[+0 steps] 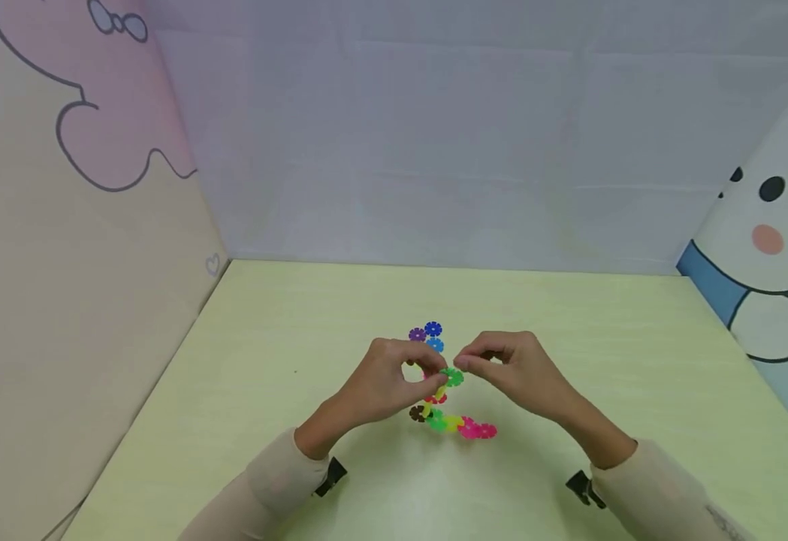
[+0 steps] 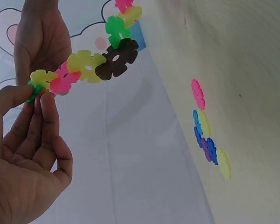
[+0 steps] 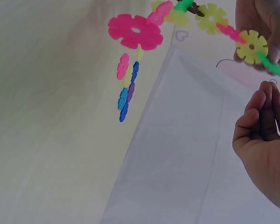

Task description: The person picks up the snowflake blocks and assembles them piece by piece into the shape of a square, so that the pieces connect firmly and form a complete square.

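A chain of notched plastic flower discs hangs in the air, its end a green disc (image 1: 453,377). My left hand (image 1: 394,379) pinches that green disc between thumb and forefinger. From there the chain runs through yellow, pink and yellow discs to a brown disc (image 2: 116,58), then green, yellow and a pink disc (image 3: 135,31) at the far end. Just right of the green disc is my right hand (image 1: 518,372), its thumb and fingers close together. Nothing shows between those fingertips in the right wrist view, and a small gap parts them from the green disc.
Loose discs lie on the pale table (image 1: 535,481) behind the chain, among them a dark blue disc (image 1: 433,328), a purple disc (image 1: 417,334) and a light blue disc (image 1: 436,344). A white cloth wall (image 1: 434,150) closes the back, with printed panels at both sides.
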Demonstrator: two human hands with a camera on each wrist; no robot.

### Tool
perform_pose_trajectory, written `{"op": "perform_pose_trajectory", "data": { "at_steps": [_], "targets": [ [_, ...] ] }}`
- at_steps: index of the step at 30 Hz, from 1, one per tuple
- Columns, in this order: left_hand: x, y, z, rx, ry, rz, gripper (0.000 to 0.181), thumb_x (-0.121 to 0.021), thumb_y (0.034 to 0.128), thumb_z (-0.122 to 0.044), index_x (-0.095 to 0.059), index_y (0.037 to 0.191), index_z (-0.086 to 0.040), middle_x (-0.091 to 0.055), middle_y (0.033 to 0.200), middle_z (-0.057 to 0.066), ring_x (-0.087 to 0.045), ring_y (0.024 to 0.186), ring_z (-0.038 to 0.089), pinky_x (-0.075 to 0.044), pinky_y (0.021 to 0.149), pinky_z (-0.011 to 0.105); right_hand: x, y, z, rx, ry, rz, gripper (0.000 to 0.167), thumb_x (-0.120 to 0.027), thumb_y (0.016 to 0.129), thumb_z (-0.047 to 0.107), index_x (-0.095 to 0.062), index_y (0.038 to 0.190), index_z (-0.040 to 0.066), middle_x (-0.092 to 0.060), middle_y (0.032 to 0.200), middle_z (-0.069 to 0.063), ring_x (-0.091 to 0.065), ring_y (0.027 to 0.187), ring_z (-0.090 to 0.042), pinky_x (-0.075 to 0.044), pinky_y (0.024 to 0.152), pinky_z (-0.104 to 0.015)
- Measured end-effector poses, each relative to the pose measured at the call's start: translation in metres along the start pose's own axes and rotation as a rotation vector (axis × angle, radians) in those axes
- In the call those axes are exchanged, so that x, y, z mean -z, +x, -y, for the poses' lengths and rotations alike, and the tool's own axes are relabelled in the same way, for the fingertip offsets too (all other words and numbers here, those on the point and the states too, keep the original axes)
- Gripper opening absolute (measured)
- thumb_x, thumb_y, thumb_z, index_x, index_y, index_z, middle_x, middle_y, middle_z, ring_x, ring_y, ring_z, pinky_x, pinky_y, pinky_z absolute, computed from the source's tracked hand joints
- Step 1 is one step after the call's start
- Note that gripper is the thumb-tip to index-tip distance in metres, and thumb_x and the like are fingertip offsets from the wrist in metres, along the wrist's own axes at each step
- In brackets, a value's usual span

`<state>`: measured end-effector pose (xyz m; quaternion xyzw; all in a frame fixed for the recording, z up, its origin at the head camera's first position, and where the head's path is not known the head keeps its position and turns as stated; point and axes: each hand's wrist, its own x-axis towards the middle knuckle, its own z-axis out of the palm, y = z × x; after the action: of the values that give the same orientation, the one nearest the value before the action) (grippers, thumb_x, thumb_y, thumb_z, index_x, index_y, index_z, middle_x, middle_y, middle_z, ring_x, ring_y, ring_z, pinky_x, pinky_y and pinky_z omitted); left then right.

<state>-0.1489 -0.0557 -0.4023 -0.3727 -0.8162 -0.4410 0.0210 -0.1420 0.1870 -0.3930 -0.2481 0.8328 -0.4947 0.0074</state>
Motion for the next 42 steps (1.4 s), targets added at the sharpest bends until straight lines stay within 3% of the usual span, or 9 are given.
{"op": "perform_pose_trajectory", "data": {
  "at_steps": [4,7,14,19,23,27,31,36,42],
  "targets": [
    [0.005,-0.003,0.002,0.054,0.013,-0.008,0.005,-0.078,0.0918,-0.019,-0.078,0.091,-0.014,-0.076,0.083,-0.008,-0.068,0.079,-0.002,-0.056,0.077,0.023,0.007,0.029,-0.017,-0.194,0.042,-0.004,0.022,-0.064,0.103,0.028,-0.079,0.109,0.013,-0.078,0.101,-0.004,-0.07,0.097,-0.018,-0.058,0.092,-0.038],
    [0.008,-0.006,0.002,0.08,0.01,-0.008,0.005,-0.077,0.0916,-0.019,-0.077,0.09,-0.014,-0.077,0.084,-0.008,-0.068,0.078,-0.002,-0.056,0.076,0.023,0.003,0.054,-0.039,-0.287,-0.021,0.006,0.029,-0.064,0.103,0.034,-0.078,0.115,0.012,-0.078,0.11,-0.008,-0.069,0.104,-0.023,-0.056,0.096,-0.045],
    [0.009,-0.012,-0.003,0.089,0.0,0.027,0.003,-0.075,0.0909,-0.015,-0.077,0.091,-0.013,-0.077,0.085,-0.007,-0.068,0.078,-0.002,-0.055,0.077,0.023,-0.026,0.097,-0.09,-0.304,-0.327,0.087,0.033,-0.07,0.098,0.025,-0.075,0.119,0.0,-0.077,0.116,-0.017,-0.073,0.106,-0.029,-0.06,0.093,-0.045],
    [0.009,-0.015,-0.005,0.078,-0.003,0.046,0.004,-0.075,0.0913,-0.015,-0.077,0.092,-0.012,-0.078,0.086,-0.007,-0.068,0.079,-0.003,-0.055,0.08,0.023,-0.036,0.108,-0.095,-0.345,-0.491,0.149,0.028,-0.077,0.093,0.022,-0.078,0.108,-0.002,-0.078,0.106,-0.016,-0.069,0.091,-0.023,-0.06,0.088,-0.041],
    [0.01,-0.017,-0.005,0.077,-0.001,0.044,0.004,-0.076,0.0917,-0.016,-0.077,0.092,-0.012,-0.077,0.084,-0.009,-0.068,0.079,-0.003,-0.056,0.08,0.024,-0.036,0.11,-0.091,-0.405,-0.538,0.174,0.025,-0.08,0.091,0.021,-0.078,0.102,-0.002,-0.077,0.097,-0.013,-0.064,0.083,-0.02,-0.058,0.08,-0.036],
    [0.012,-0.017,-0.004,0.075,0.009,0.028,0.003,-0.076,0.0919,-0.017,-0.077,0.09,-0.014,-0.076,0.082,-0.01,-0.068,0.078,-0.003,-0.055,0.08,0.025,-0.025,0.106,-0.095,-0.453,-0.463,0.176,0.021,-0.079,0.092,0.021,-0.079,0.095,0.001,-0.076,0.087,-0.009,-0.057,0.075,-0.017,-0.05,0.067,-0.028],
    [0.012,-0.013,-0.002,0.072,0.008,0.019,0.004,-0.075,0.092,-0.017,-0.076,0.089,-0.015,-0.076,0.081,-0.01,-0.068,0.078,-0.002,-0.055,0.079,0.025,-0.004,0.094,-0.096,-0.463,-0.281,0.157,0.019,-0.074,0.095,0.022,-0.08,0.09,0.005,-0.074,0.083,-0.007,-0.053,0.071,-0.016,-0.042,0.063,-0.027],
    [0.011,-0.009,-0.001,0.114,0.022,-0.019,0.003,-0.076,0.0912,-0.015,-0.078,0.094,-0.014,-0.077,0.083,-0.008,-0.069,0.079,0.0,-0.057,0.081,0.028,0.02,0.065,-0.064,-0.466,-0.049,0.11,0.025,-0.07,0.099,0.031,-0.078,0.098,0.007,-0.07,0.085,-0.01,-0.058,0.08,-0.024,-0.049,0.072,-0.034],
    [0.009,-0.005,0.002,0.153,0.032,-0.082,0.005,-0.078,0.0918,-0.017,-0.079,0.096,-0.015,-0.079,0.088,-0.007,-0.071,0.082,0.002,-0.055,0.08,0.028,0.03,0.018,-0.018,-0.435,0.231,0.076,0.031,-0.069,0.1,0.027,-0.073,0.102,-0.003,-0.068,0.083,-0.005,-0.064,0.079,-0.024,-0.057,0.082,-0.036]
  ]
}}
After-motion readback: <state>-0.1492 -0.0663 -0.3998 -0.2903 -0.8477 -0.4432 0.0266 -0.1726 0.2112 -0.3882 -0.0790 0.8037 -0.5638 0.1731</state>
